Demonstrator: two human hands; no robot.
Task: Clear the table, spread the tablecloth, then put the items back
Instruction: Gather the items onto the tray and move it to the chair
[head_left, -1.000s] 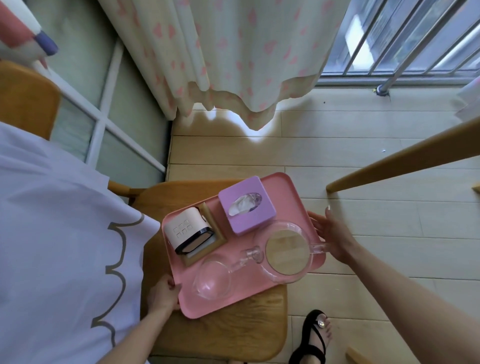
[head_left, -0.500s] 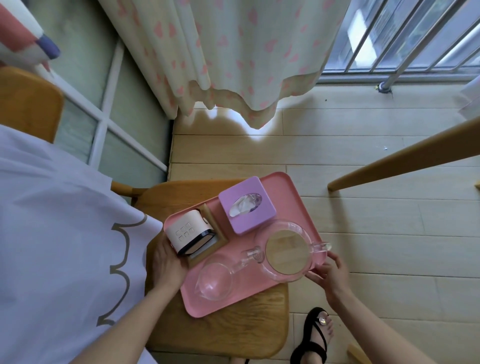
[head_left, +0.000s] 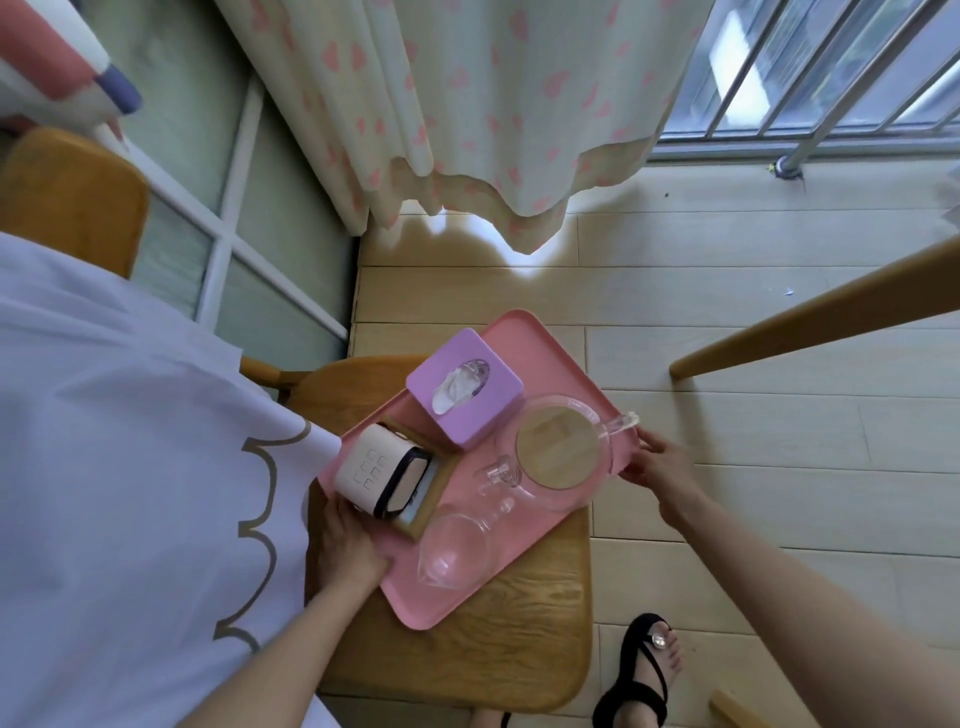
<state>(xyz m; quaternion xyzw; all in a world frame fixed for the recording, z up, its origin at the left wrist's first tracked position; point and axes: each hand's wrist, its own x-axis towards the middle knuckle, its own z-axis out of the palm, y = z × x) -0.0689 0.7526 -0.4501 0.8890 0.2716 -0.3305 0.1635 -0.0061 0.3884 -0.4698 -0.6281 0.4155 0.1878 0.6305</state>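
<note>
**Clamped on the pink tray (head_left: 431, 603), ready to lift**

Left of the left grip (head_left: 348, 545), the white tablecloth (head_left: 130, 441) already covers the bench. Between the grips, a wooden chair (head_left: 493, 649) carries the tray. Left and right grip (head_left: 660, 465) each clamp opposite rims, likely to lift it level, keeping glass teapot (head_left: 558, 452) and purple tissue box (head_left: 465, 395) steady.

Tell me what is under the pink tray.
A wooden chair seat lies below the pink tray, showing past its near edges. The part directly beneath is covered, so anything there cannot be seen.
</note>
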